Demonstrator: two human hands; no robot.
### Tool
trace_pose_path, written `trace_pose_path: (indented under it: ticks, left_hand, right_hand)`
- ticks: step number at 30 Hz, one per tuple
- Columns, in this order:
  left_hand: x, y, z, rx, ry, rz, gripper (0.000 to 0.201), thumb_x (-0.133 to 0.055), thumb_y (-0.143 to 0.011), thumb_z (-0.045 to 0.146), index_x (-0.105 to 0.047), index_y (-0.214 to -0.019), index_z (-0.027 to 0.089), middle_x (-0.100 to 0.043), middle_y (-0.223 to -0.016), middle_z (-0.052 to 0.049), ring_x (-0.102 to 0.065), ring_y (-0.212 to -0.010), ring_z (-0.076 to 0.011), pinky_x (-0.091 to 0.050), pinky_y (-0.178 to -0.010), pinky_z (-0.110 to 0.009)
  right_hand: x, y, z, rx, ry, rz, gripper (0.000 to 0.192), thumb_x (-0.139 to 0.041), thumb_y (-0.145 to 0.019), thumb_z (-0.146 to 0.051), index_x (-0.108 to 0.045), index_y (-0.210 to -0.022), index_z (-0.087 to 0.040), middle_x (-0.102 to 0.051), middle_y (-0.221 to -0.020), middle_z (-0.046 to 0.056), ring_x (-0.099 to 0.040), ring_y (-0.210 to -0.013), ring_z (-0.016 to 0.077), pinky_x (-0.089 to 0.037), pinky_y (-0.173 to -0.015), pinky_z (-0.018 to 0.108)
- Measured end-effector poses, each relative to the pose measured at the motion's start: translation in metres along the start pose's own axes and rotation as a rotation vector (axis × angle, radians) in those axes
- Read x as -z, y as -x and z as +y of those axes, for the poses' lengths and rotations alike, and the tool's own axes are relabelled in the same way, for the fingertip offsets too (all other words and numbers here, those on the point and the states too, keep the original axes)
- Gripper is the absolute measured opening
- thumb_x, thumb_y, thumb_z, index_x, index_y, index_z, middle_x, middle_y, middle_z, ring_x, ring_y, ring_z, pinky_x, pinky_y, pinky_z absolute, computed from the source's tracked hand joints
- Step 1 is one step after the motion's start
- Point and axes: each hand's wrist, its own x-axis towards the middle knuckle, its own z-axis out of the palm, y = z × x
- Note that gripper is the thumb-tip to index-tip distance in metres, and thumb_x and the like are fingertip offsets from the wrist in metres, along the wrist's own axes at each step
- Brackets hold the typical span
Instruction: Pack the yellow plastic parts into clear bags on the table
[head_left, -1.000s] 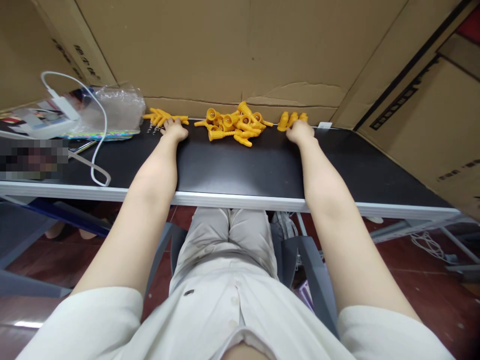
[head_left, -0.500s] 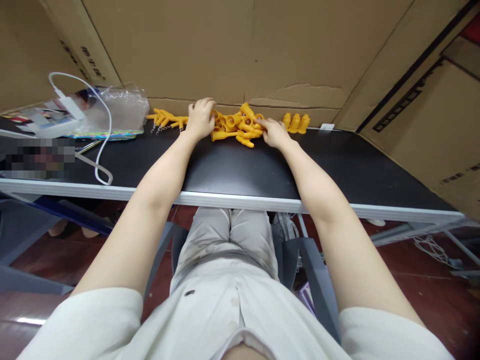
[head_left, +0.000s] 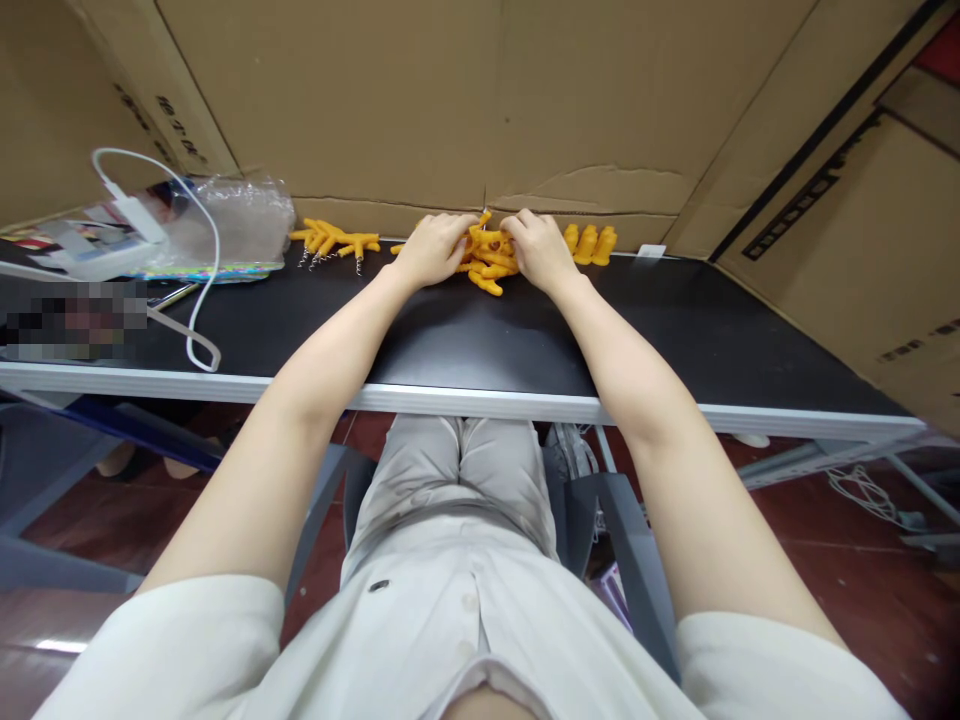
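Note:
At the back of the black table, my left hand (head_left: 436, 248) curls over the left side of a heap of yellow plastic parts (head_left: 491, 268). Its fingertips close by a small upright yellow piece (head_left: 484, 218), which seems pinched there. My right hand (head_left: 538, 250) bends its fingers closed at the heap's right side; whatever they hold is hidden. To the left lie several yellow corkscrew handles (head_left: 334, 238) with metal spirals hanging over the tabletop. Beyond my right hand stand three yellow bottle-shaped sleeves (head_left: 589, 244) in a row.
Cardboard panels (head_left: 480, 100) wall off the back and sides of the black table (head_left: 480, 340). On the left are a clear plastic bag (head_left: 244, 215), a white cable (head_left: 217, 230) and a white adapter (head_left: 142, 217). A small white tag (head_left: 651, 251) lies right of the sleeves.
My left hand has moved right, from the heap's left edge over its parts, uncovering the corkscrew handles' right end. My right hand has shifted slightly left and curled its fingers in.

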Motion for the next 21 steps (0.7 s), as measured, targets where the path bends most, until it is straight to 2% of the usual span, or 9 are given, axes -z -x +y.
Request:
trace_pose_path:
  ticks: [4,8,15,21]
  left_hand:
    - [-0.007,-0.001,-0.005,-0.048,-0.011,0.001,0.06,-0.055,-0.099,0.029,-0.062,-0.158,0.018,-0.07,-0.156,-0.018,-0.064,-0.143,-0.0388,-0.046,-0.125,-0.055]
    - [-0.008,-0.001,-0.005,-0.064,-0.012,-0.005,0.069,-0.061,-0.097,0.034,-0.056,-0.163,0.016,-0.066,-0.158,-0.022,-0.064,-0.144,-0.0415,-0.048,-0.122,-0.055]
    - [-0.003,0.002,-0.004,-0.137,0.063,0.012,0.065,-0.074,-0.093,0.042,-0.06,-0.152,0.021,-0.066,-0.154,-0.024,-0.063,-0.146,-0.0454,-0.051,-0.118,-0.058]
    - [-0.016,-0.004,-0.009,-0.183,0.145,0.022,0.047,-0.068,-0.093,0.036,-0.064,-0.137,0.021,-0.069,-0.147,-0.022,-0.064,-0.145,-0.0444,-0.049,-0.121,-0.062]
  right_hand:
    - [-0.006,-0.003,-0.001,0.084,0.037,0.119,0.047,-0.026,-0.114,-0.018,-0.07,-0.13,-0.016,-0.074,-0.129,0.016,-0.07,-0.123,0.0316,-0.045,-0.117,0.054]
    - [-0.005,-0.006,-0.012,0.189,0.019,0.235,0.057,-0.016,-0.118,-0.025,-0.072,-0.126,-0.018,-0.073,-0.119,0.012,-0.069,-0.12,0.0295,-0.046,-0.112,0.052]
    - [-0.007,-0.012,-0.037,0.293,0.009,0.201,0.061,-0.011,-0.12,-0.032,-0.071,-0.112,-0.02,-0.069,-0.109,0.011,-0.065,-0.117,0.0281,-0.045,-0.11,0.055]
    - [-0.008,-0.009,-0.041,0.298,0.037,0.17,0.06,-0.013,-0.119,-0.027,-0.072,-0.109,-0.022,-0.072,-0.107,0.011,-0.065,-0.116,0.0266,-0.042,-0.116,0.057]
